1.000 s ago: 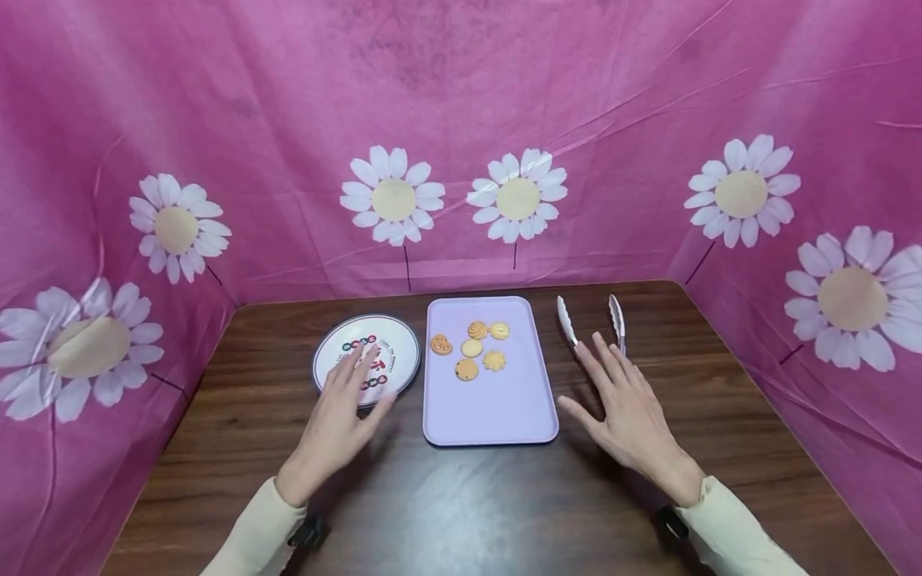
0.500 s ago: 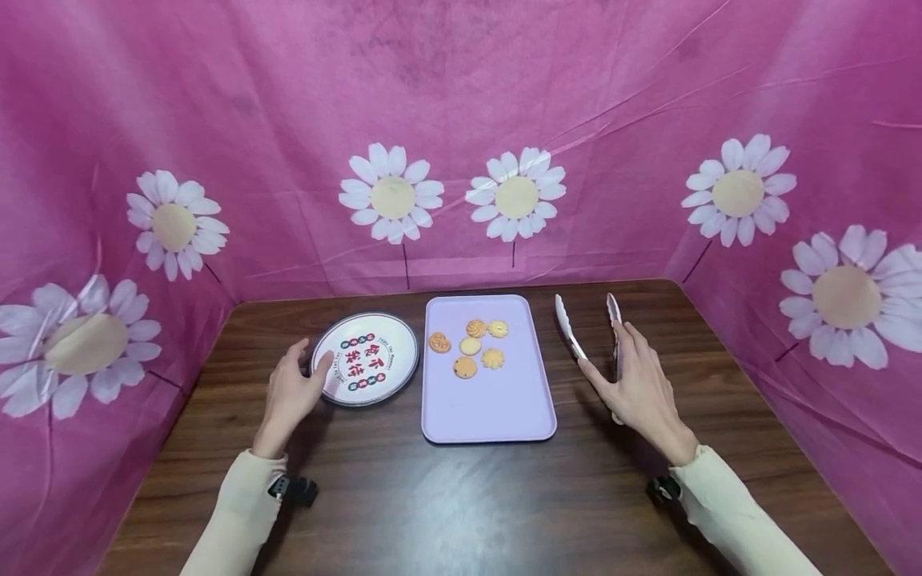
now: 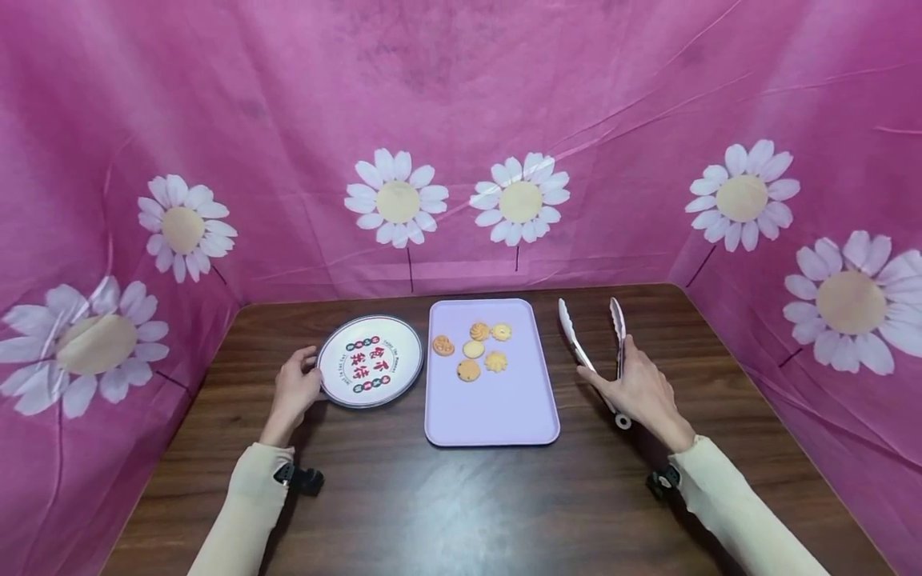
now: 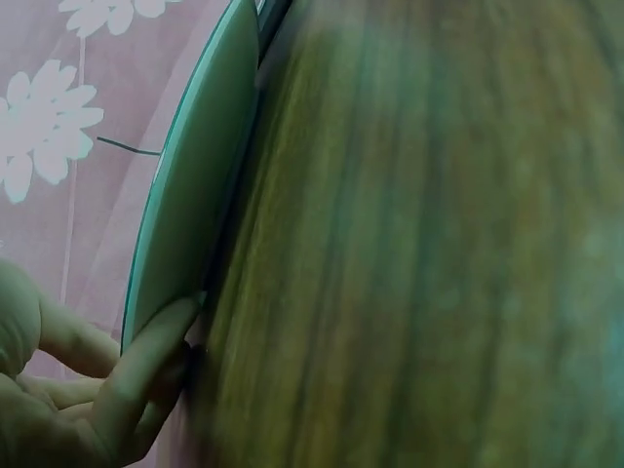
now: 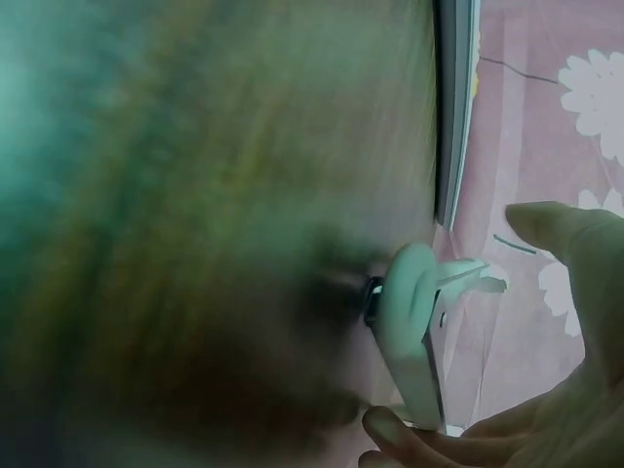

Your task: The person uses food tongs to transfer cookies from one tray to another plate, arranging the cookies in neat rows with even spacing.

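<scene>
A round white plate (image 3: 370, 362) with a dark rim and printed red characters lies left on the table. My left hand (image 3: 294, 392) pinches its left rim; in the left wrist view, fingers (image 4: 146, 366) reach under the plate (image 4: 200, 185). At the right lie tongs (image 3: 574, 336), arms spread toward the back wall. My right hand (image 3: 644, 396) straddles them, thumb at the left arm and fingers curled at the right arm; the fingertips are hidden in the head view. In the right wrist view, fingertips (image 5: 385, 426) meet the tongs (image 5: 408, 302) below the ring end.
Between the hands lies a lilac tray (image 3: 490, 416) with several cookies (image 3: 473, 349) on its far half. The wooden table (image 3: 461, 512) ends at a pink cloth (image 3: 461, 72) printed with daisies, which closes off the back and both sides.
My left hand has moved from over the plate to its left rim and taken hold there. My right hand has come down from above the tongs onto their arms. The tray and cookies have stayed put.
</scene>
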The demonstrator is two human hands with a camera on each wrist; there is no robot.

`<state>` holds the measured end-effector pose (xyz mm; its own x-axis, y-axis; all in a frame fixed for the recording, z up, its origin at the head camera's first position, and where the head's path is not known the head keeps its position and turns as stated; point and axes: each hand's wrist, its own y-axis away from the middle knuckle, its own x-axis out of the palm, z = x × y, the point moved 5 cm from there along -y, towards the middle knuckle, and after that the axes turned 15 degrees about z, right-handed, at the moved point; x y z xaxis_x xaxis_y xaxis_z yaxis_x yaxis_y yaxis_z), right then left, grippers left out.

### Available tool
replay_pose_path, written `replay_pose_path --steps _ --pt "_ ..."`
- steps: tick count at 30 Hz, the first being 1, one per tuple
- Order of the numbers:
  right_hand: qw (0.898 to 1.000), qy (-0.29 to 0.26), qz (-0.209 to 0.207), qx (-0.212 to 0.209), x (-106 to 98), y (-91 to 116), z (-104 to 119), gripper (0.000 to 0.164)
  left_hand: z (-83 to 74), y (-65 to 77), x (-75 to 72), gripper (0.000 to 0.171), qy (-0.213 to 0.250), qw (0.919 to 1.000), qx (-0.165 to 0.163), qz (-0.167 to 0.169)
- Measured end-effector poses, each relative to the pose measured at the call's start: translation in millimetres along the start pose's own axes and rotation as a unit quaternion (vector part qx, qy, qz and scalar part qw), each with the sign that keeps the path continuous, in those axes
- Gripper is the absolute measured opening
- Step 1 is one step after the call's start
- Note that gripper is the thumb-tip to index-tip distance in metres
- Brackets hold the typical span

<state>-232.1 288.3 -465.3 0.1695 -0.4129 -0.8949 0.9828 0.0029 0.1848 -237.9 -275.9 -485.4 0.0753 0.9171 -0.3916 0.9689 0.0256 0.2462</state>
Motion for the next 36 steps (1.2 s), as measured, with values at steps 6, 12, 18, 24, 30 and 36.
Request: replay_pose_path --steps 6,12,18,24,30,36 --pt "1.000 0.014 0.012 0.006 1 -6 1 0.129 1.0 -1.2 3.1 0.056 0.015 0.9997 -0.003 0.018" --pt "1.000 0.016 0.020 0.011 1 -16 -1 0.128 0.4 -1.8 5.1 0.055 0.025 0.9988 -0.018 0.039" --pt "1.000 -0.006 0.014 0.002 0 -20 -3 0.103 2.2 -1.7 4.2 0.056 0.040 0.9974 -0.024 0.054" --pt "1.000 -0.012 0.004 -0.015 -3 -21 -4 0.084 3.4 -0.7 2.4 0.057 0.068 0.9957 -0.012 0.062" --pt "1.000 -0.006 0.012 -0.012 -4 -21 -5 0.086 2.2 -0.7 2.2 0.058 0.074 0.9940 -0.009 0.080" --pt "0.998 -0.016 0.004 -0.061 -3 -22 -3 0.086 1.8 -0.5 2.6 0.058 0.073 0.9930 -0.011 0.093"
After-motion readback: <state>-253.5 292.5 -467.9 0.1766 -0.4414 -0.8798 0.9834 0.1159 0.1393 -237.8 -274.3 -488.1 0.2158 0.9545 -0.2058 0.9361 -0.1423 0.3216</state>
